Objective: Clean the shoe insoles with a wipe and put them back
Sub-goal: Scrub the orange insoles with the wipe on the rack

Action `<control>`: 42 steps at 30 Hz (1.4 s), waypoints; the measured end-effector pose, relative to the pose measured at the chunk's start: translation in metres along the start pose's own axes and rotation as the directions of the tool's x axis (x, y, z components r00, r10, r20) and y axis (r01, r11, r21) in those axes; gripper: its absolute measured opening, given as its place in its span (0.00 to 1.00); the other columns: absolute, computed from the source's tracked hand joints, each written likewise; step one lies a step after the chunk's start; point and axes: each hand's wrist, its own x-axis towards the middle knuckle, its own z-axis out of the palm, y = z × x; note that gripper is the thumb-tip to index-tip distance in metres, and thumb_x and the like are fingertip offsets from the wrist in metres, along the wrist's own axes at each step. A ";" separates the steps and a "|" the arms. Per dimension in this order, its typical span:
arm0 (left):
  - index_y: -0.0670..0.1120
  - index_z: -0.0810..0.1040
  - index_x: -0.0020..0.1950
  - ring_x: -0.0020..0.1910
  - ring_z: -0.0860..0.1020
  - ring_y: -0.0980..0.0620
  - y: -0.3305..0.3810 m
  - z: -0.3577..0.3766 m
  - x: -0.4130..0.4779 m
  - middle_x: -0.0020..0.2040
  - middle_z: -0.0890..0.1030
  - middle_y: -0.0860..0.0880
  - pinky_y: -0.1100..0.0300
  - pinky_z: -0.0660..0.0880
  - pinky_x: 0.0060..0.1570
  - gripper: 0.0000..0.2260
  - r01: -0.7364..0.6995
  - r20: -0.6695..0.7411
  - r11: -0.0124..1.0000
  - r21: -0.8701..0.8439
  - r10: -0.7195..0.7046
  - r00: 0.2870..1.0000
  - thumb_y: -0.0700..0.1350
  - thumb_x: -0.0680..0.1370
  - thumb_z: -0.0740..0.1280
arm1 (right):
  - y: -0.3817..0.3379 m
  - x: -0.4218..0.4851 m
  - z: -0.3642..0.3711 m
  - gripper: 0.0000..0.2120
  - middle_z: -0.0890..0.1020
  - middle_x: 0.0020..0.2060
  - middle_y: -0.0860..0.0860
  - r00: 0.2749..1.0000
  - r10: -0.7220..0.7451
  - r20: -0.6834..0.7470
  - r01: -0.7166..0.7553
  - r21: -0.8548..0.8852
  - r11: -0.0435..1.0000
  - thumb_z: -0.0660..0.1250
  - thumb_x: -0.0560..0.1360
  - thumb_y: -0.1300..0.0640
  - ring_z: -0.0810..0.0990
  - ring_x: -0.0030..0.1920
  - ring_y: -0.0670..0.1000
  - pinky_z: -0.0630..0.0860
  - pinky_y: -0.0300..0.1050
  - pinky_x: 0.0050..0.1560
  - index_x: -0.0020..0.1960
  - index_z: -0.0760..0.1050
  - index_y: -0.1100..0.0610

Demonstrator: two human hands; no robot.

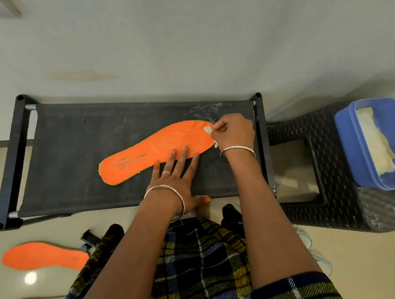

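Observation:
An orange insole (153, 149) lies flat on the black fabric top of a rack (77, 137), toe end to the right. My left hand (177, 175) lies flat with straight fingers, the fingertips pressing the insole's near edge. My right hand (233, 131) grips a small crumpled whitish wipe (208, 129) against the insole's toe end. A second orange insole (44, 255) lies on the floor at the lower left.
A blue plastic tub (351, 141) holding pale wipes (377, 142) sits on a dark woven stool (332, 211) to the right of the rack. A white shoe (311, 246) shows partly by my right arm. A pale wall stands behind the rack.

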 end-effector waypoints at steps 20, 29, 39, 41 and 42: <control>0.56 0.23 0.75 0.74 0.25 0.45 0.003 -0.002 0.001 0.72 0.20 0.51 0.38 0.36 0.75 0.47 0.018 0.031 1.000 0.012 -0.019 0.999 0.74 0.74 0.54 | -0.002 -0.001 0.001 0.06 0.85 0.42 0.48 0.999 0.052 -0.004 -0.052 -0.051 0.997 0.75 0.69 0.55 0.84 0.45 0.52 0.81 0.48 0.49 0.37 0.81 0.46; 0.55 0.24 0.75 0.74 0.25 0.45 0.005 -0.005 -0.001 0.73 0.21 0.50 0.38 0.36 0.75 0.47 0.029 0.038 1.000 0.012 -0.029 0.999 0.73 0.75 0.55 | -0.007 -0.001 0.007 0.05 0.85 0.41 0.45 0.997 0.036 0.073 -0.032 -0.057 0.998 0.76 0.69 0.55 0.84 0.44 0.51 0.80 0.45 0.47 0.37 0.82 0.46; 0.55 0.24 0.75 0.74 0.25 0.45 0.007 -0.007 -0.001 0.73 0.21 0.50 0.38 0.36 0.75 0.47 0.037 0.050 0.999 0.006 -0.037 0.998 0.73 0.75 0.55 | -0.012 -0.005 0.005 0.04 0.85 0.41 0.45 0.988 -0.004 0.152 0.014 -0.065 0.998 0.77 0.68 0.54 0.84 0.45 0.50 0.81 0.47 0.49 0.38 0.83 0.47; 0.55 0.24 0.75 0.74 0.25 0.45 0.006 -0.007 -0.001 0.73 0.21 0.50 0.38 0.36 0.75 0.47 0.034 0.046 0.999 -0.002 -0.034 0.998 0.73 0.75 0.56 | -0.008 -0.003 0.000 0.02 0.85 0.43 0.47 0.998 0.058 0.013 -0.057 -0.063 0.996 0.76 0.70 0.53 0.84 0.46 0.53 0.78 0.43 0.46 0.39 0.83 0.48; 0.55 0.24 0.75 0.74 0.25 0.45 0.006 -0.006 -0.001 0.73 0.21 0.51 0.38 0.36 0.75 0.47 0.034 0.045 0.999 -0.003 -0.034 0.998 0.73 0.75 0.56 | -0.007 -0.003 0.000 0.03 0.85 0.42 0.47 0.998 0.062 -0.010 -0.062 -0.054 0.997 0.76 0.70 0.54 0.84 0.46 0.53 0.77 0.42 0.46 0.39 0.83 0.48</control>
